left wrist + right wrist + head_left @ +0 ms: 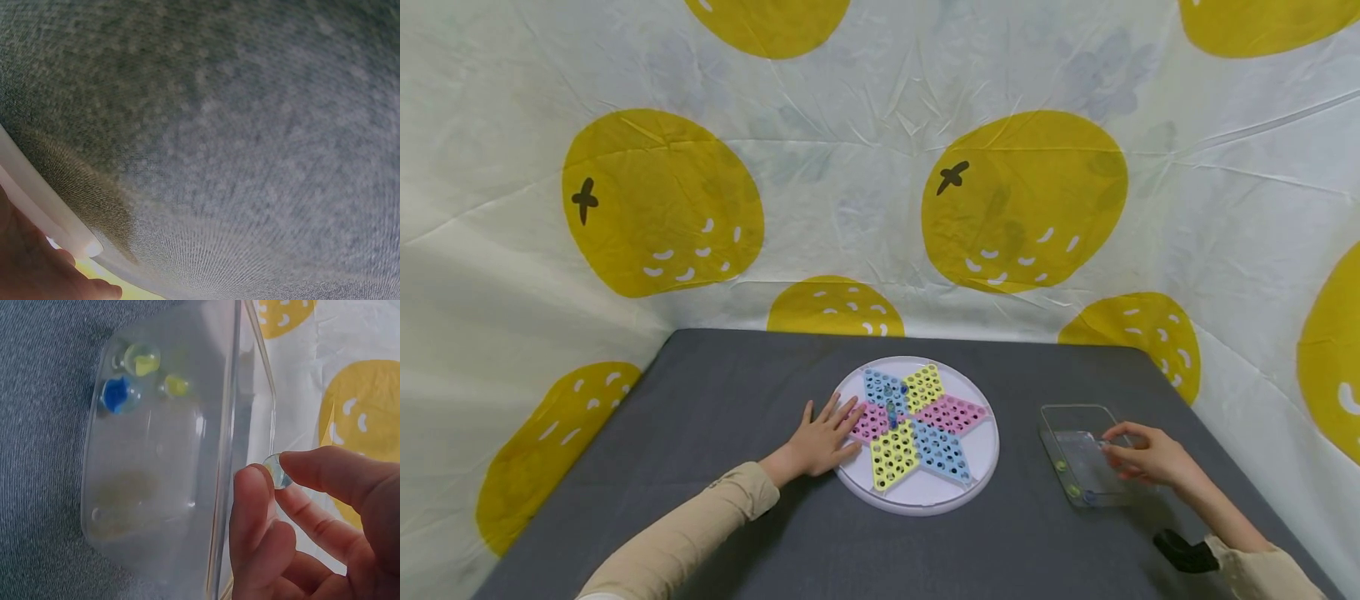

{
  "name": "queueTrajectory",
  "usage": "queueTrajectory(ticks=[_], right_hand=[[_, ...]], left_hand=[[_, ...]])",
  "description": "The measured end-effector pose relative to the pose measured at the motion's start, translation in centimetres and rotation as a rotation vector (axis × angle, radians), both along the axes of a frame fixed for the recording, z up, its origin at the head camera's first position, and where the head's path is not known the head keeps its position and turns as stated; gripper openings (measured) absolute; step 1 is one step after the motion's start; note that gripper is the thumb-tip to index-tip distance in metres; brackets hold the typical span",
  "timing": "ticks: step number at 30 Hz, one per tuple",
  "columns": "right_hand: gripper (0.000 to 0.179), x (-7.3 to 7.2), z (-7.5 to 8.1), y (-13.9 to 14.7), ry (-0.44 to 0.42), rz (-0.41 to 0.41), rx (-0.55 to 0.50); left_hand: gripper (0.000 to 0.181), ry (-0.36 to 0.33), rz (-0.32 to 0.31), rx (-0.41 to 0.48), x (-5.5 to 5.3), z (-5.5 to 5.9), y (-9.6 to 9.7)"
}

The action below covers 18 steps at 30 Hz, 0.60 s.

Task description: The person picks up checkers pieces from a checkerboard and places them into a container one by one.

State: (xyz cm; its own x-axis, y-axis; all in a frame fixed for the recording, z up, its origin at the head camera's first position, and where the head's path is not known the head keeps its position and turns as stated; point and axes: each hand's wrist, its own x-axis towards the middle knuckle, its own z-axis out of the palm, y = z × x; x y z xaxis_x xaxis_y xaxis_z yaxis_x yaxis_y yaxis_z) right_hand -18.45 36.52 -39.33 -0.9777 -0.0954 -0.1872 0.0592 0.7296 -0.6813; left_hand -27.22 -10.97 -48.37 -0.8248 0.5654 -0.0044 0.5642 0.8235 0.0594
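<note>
A round white Chinese checkers board (865,492) with a star of blue, yellow and pink sections lies mid-table. Several marbles (892,414) sit in its holes, some of them blue. My left hand (817,442) rests at the board's left rim with fingers spread, the fingertips over the pink section. To the right, my right hand (1150,454) is above a clear plastic box (150,444), pinching a clear marble (278,472) between thumb and fingertips. Inside the box are a blue marble (117,395), a yellow marble (142,360) and a smaller-looking yellow one.
A dark grey cloth (737,367) covers the table. Behind and at both sides hangs a white curtain (850,192) printed with yellow fruit. Near the right cuff, a black strap-like piece (1183,552) is on the forearm.
</note>
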Motion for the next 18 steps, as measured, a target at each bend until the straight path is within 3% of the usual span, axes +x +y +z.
queueTrajectory(ticks=[9, 18], right_hand=[[0.046, 0.0, 0.0, 0.5, -0.017, -0.026, -0.009], [0.043, -0.2, -0.2, 0.9, -0.009, -0.003, -0.024]], left_hand=[[0.062, -0.018, -0.003, -0.012, 0.7, 1.2, 0.2], [0.062, -0.021, 0.004, -0.014, 0.7, 1.3, 0.2]])
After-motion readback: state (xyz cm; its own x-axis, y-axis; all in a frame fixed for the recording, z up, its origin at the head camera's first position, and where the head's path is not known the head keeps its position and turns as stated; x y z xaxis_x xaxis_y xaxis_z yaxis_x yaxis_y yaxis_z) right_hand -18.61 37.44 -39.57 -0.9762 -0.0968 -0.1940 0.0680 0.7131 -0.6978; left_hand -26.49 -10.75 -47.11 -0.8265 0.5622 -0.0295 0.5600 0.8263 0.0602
